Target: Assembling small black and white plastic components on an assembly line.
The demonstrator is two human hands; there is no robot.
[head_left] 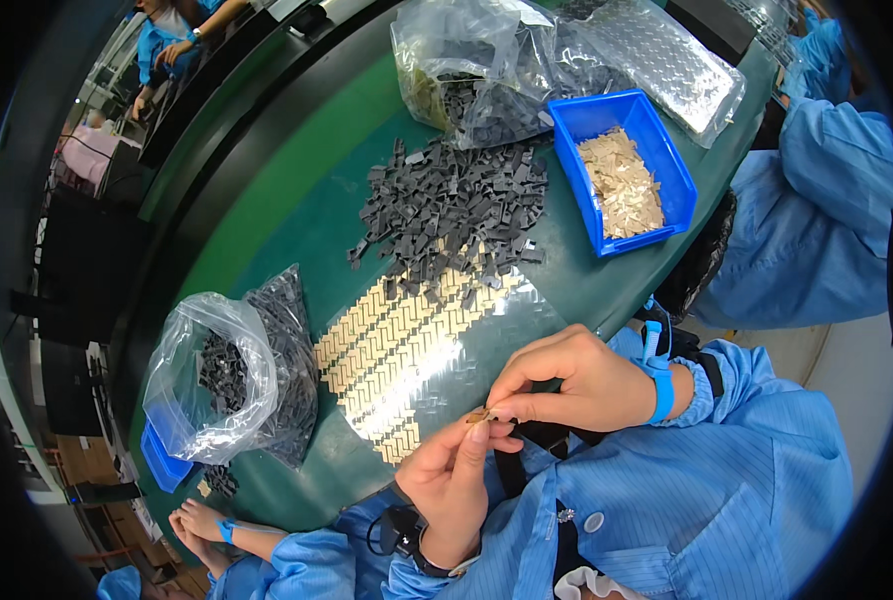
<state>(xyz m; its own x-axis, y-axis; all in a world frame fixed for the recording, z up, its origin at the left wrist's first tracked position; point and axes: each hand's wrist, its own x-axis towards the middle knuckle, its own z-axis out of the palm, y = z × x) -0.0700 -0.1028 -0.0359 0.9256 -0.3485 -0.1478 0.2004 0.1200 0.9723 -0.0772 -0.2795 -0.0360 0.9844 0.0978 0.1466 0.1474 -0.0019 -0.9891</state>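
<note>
Both my hands meet near the table's front edge and pinch at one spot. A small gold-brown piece (479, 414) shows between the fingertips; its exact kind is too small to tell. My left hand (448, 472) is closed, thumb and forefinger on the piece. From the other side my right hand (566, 382) is closed too, its thumb and forefinger pressed at the piece's edge. Just beyond them lies a clear sheet (436, 375) bearing rows of small pale tan pieces (366, 335), partly hidden by glare. Small black plastic parts (456, 200) are heaped over its far end.
At far right stands a blue bin (594, 215) holding flat tan pieces. Clear bags of black parts lie behind the heap (476, 70) and at left (286, 370). Another blue bin (161, 460) sits at the left edge, near another person's hands (201, 525). A blue-sleeved person (806, 220) is at right.
</note>
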